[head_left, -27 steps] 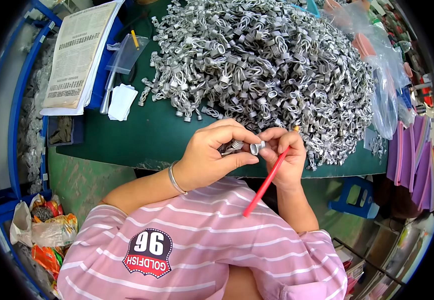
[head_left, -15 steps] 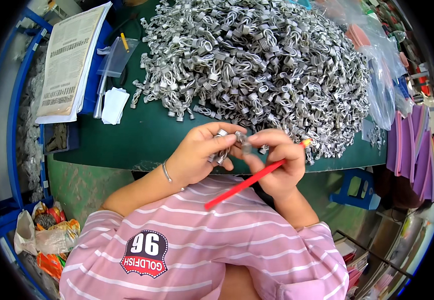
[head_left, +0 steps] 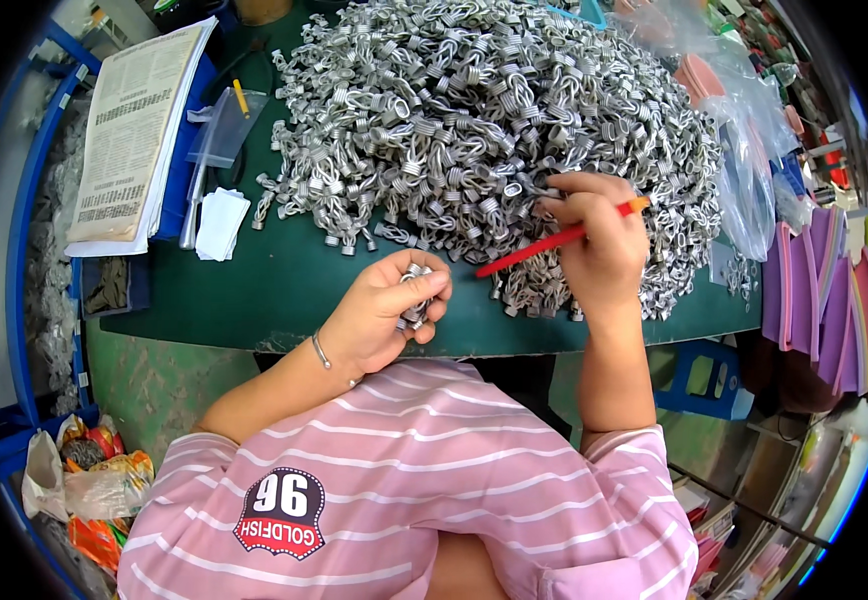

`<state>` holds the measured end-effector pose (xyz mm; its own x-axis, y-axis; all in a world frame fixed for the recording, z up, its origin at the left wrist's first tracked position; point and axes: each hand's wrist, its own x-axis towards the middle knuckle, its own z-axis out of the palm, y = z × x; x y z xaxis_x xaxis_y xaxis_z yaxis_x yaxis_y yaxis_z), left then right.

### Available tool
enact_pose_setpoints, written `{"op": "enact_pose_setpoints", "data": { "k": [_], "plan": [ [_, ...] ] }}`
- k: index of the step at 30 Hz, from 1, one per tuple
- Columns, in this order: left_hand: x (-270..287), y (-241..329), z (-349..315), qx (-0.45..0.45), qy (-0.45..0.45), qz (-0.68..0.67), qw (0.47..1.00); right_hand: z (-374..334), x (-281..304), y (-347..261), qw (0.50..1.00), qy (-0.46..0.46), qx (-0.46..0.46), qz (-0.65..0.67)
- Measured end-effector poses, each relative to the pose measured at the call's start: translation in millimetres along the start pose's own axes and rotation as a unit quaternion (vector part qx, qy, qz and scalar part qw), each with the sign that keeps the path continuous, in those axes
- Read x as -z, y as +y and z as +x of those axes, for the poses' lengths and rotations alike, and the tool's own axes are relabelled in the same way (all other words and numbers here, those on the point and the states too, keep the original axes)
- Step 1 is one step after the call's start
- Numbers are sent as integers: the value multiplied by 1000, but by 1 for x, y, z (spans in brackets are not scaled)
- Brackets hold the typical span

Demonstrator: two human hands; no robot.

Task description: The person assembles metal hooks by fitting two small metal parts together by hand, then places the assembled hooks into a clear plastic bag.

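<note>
In my left hand [head_left: 374, 310], closed in front of my body, are a few small silver metal loop fittings [head_left: 413, 313], partly covered by the fingers. My right hand [head_left: 604, 240] reaches over the near side of a large heap of the same fittings [head_left: 424, 100]. A slim red pen-like stick [head_left: 529, 252] with an orange end is tucked in that hand, lying slantwise across it. Thumb and forefinger touch the heap; whether they pinch a piece is hard to make out.
The heap covers much of the green table [head_left: 224, 310]. Printed sheets [head_left: 134, 135] stand at the left, near white paper slips [head_left: 222, 222] and a small plastic bag [head_left: 226, 130]. Clear plastic [head_left: 749, 190] lies right of the heap; a blue stool [head_left: 704, 380] stands below the table.
My hands have moved apart. The right hand went forward and right from beside the left to the heap, still carrying the red stick. My left hand keeps its fittings and has closed more.
</note>
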<state>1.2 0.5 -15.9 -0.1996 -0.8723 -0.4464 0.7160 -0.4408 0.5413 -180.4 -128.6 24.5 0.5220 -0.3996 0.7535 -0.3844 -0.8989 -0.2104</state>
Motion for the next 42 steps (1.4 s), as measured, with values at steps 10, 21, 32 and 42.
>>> {"op": "enact_pose_setpoints", "data": {
  "k": [10,21,32,42],
  "plan": [
    [-14,1,1,-137,-16,152,979,-30,-9,-55,708,102,-426,555],
    [-15,-1,-5,-319,4,345,883,-71,-27,-57,776,33,-327,539],
    [-8,-11,-4,-155,-1,184,971,-64,-21,-70,845,95,-242,468],
    [-7,-13,-6,33,-47,-68,996,-50,-6,-77,884,9,-118,453]
  ]
}}
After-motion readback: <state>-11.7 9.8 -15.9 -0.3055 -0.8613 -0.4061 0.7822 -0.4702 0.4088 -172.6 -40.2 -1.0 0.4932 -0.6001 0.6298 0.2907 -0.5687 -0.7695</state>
